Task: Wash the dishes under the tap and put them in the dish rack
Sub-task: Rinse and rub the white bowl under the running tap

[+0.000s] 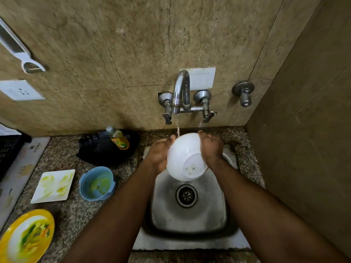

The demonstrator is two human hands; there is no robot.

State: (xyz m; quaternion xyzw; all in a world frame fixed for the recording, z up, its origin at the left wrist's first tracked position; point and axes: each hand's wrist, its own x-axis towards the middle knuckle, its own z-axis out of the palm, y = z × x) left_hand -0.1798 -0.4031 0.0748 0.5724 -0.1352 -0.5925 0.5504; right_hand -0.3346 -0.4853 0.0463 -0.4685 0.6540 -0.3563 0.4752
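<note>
The white bowl is over the sink, tipped so its bottom faces the camera. A thin line of water from the tap lands on its top edge. The left hand and the right hand press on its two sides, and the fingers curl around the rim and hold it.

The bowl looks hard and smooth, and it is wet, so it is likely slippery. It could crack if it drops into the metal sink. I think the best place to hold it is at the rim, one hand on each side (just as it is held now). It seems light enough for that.

Now the count. There is one white bowl in the hands. On the counter wait three dirty things: one square white plate, one blue bowl and one yellow plate. There is also one bottle of dish soap. I cannot see a dish rack for sure.
</note>
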